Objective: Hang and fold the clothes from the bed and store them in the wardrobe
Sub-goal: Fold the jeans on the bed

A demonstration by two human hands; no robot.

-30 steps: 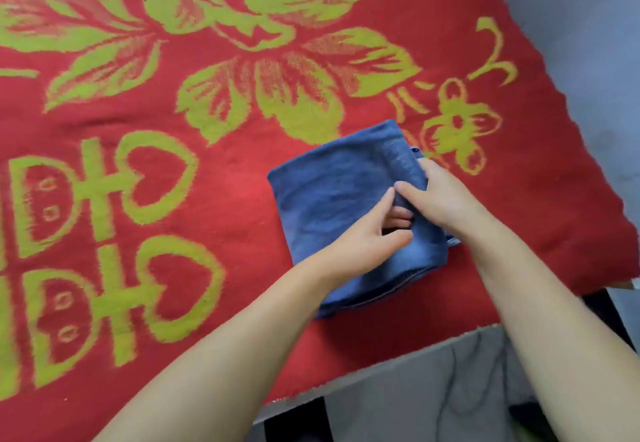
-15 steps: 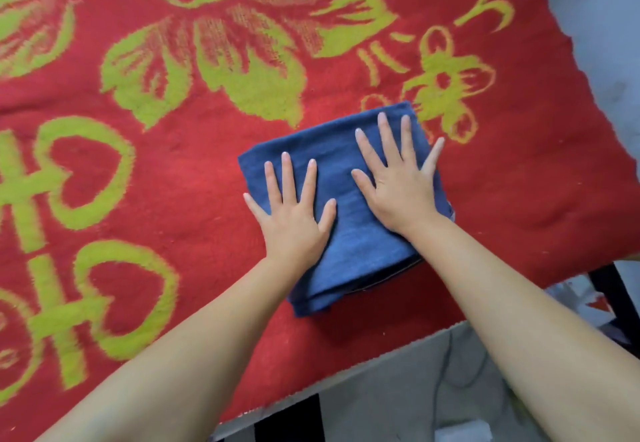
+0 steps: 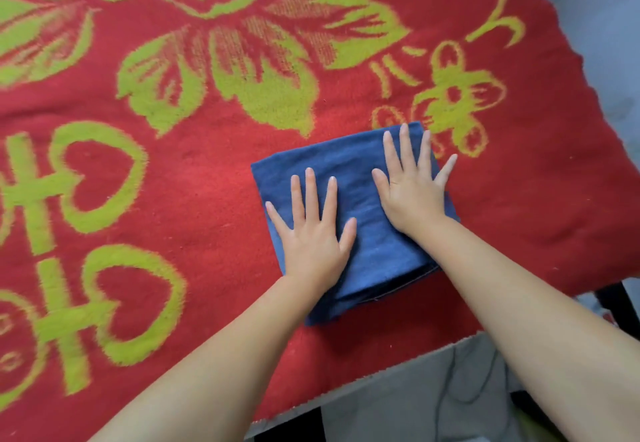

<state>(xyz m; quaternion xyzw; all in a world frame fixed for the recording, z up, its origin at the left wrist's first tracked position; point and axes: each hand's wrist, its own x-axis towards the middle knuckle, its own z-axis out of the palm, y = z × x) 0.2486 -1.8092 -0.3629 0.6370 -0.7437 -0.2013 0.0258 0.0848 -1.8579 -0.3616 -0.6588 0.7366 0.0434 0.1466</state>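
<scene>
A blue garment (image 3: 349,171), folded into a thick square, lies on the bed near its front right corner. My left hand (image 3: 313,230) presses flat on its near left part, fingers straight and spread. My right hand (image 3: 412,182) presses flat on its far right part, fingers spread too, the little finger reaching past the cloth's right edge. Layered folded edges show at the garment's near side.
The bed is covered by a red blanket (image 3: 173,199) with yellow-green flowers and heart shapes. Its front edge (image 3: 381,370) runs diagonally below my arms. Grey floor (image 3: 433,403) with a dark cable lies beyond it, and a dark frame (image 3: 623,306) stands at the right.
A second ago my hands were together, fingers working at the garment's top layer. They then spread flat on the cloth and still press it; the view has shifted slightly.
</scene>
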